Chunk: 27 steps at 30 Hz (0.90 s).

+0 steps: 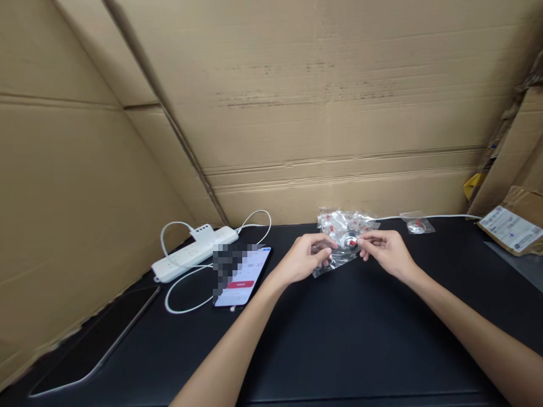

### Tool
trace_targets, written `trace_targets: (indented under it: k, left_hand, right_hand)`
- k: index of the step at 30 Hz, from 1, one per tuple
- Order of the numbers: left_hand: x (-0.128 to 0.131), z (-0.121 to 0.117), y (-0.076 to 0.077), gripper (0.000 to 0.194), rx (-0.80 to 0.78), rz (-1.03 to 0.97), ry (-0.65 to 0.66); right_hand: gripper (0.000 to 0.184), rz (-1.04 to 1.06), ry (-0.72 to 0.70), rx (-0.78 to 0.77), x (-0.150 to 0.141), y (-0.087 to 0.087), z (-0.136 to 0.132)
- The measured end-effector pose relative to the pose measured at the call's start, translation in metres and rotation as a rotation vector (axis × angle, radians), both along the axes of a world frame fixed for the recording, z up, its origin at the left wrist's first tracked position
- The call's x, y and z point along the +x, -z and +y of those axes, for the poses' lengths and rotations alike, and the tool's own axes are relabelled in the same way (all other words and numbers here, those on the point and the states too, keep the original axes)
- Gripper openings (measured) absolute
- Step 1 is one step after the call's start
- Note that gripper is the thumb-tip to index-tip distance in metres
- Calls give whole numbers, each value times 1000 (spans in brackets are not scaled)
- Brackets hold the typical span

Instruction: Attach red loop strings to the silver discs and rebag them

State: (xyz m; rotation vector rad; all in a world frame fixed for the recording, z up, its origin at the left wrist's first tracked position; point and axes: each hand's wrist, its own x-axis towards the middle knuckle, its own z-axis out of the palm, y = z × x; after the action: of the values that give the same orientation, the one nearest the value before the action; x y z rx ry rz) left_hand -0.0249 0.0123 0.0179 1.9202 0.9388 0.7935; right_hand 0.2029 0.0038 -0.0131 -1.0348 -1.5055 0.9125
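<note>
My left hand (pixel 306 258) has its thumb and fingers pinched on a clear plastic bag (pixel 335 263) over the black table. My right hand (pixel 385 252) is closed at the edge of a small round silvery piece with a red centre (pixel 351 242). This piece is at the bag, between my two hands; whether it is inside or just out of the plastic I cannot tell. Right behind it lies a heap of clear packets (pixel 335 220) with similar red-centred pieces. One more bagged piece (pixel 417 225) lies apart, farther right.
A lit phone (pixel 242 282) and a white power strip (pixel 195 254) with a looped white cable are on the left. In front of them lies a dark tablet-like slab (pixel 97 339). Cardboard walls (pixel 322 113) enclose the table. A labelled brown package (pixel 513 226) is at right.
</note>
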Motion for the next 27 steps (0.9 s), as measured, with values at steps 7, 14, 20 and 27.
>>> trace_targets:
  k: [7, 14, 20, 27]
  left_hand:
    - [1, -2, -1, 21, 39, 38, -34]
    - [6, -6, -1, 23, 11, -13, 0]
    - [11, -8, 3, 27, -57, -91, 99]
    - [22, -11, 15, 29, -133, -201, 177]
  right_hand:
    - [30, -21, -78, -22, -4, -4, -4]
    - [30, -63, -136, -37, -8, -8, -8]
    - [28, -170, -214, -57, -10, -9, -14]
    - [24, -276, -243, -58, -14, -5, -20]
